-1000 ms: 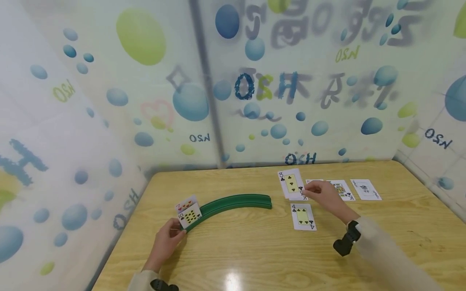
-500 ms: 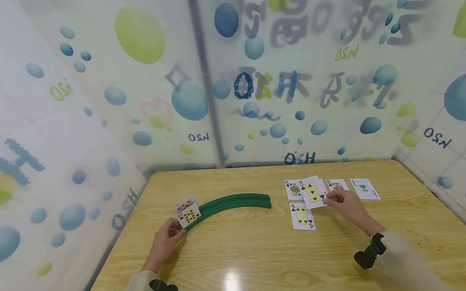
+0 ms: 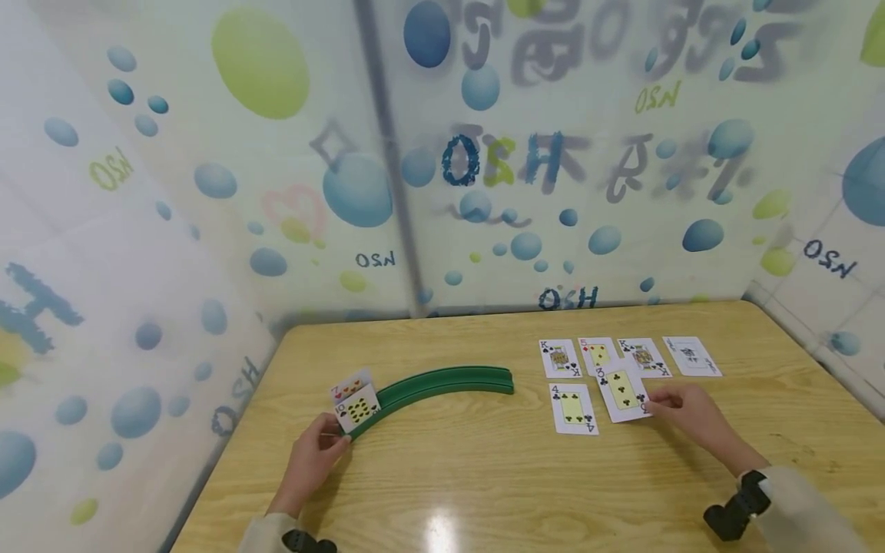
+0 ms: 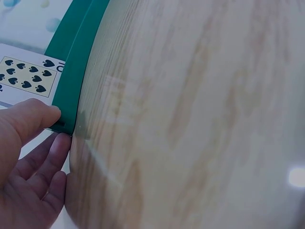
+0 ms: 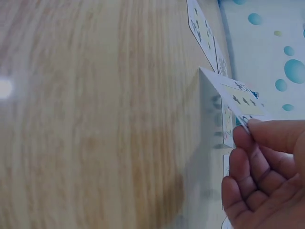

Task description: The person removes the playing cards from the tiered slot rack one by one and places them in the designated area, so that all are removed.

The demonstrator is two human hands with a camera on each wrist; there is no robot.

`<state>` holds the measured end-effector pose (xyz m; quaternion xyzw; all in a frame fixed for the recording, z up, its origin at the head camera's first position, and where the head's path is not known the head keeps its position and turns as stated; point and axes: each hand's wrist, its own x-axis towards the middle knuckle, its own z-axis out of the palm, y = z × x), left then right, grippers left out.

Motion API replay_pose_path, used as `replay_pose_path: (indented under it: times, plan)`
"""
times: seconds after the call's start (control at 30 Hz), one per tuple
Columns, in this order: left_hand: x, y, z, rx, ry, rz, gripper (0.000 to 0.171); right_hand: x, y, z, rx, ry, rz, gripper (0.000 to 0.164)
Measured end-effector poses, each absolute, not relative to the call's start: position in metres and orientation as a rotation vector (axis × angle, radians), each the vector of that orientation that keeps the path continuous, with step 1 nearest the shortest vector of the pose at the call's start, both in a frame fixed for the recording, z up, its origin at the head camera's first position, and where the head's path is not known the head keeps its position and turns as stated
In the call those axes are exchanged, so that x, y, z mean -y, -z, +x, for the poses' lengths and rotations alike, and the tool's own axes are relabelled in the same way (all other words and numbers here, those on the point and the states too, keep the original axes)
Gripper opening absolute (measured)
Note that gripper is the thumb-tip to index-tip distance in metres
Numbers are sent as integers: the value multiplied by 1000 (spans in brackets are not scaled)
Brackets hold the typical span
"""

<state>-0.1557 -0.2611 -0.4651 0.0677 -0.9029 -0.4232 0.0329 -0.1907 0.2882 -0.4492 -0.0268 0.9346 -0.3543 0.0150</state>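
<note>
holding the 3 card [image 3: 622, 390] in the right hand [image 3: 691, 415], with thumb and fingertips pinched tight on its near right corner. see it poke out to the left of that hand, tipped up over the surface [image 3: 484, 461] in the right wrist view. pointing long ways from the far edge to the near edge, with a small lean left at the far end. hard to tell about any touch at its far left corner. look for it just to the near side of the 5 card [image 3: 596, 353] and the right k card [image 3: 643, 357], and just right of the 4 card [image 3: 574, 409]. look left, past the 4 card, for the green rack [image 3: 449, 379], curved, mostly left to right, bent to the near edge at its left end. clamped at that end in the left hand [image 3: 316, 453], close by the 10 card [image 3: 358, 410]. nearer to the 3 card with the right hand, nearer to the rack with the left.
</note>
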Motion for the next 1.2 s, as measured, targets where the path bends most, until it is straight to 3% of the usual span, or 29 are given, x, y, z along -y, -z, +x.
replay_pose_path:
  times: [0.23, 1.2]
  plan:
    - [262, 465, -155, 2780, 1294, 202, 24, -288, 452, -188, -2823, 1045, 55, 37]
    - [264, 467, -157, 2763, 1317, 183, 23, -275, 454, -183, -2853, 991, 95, 35]
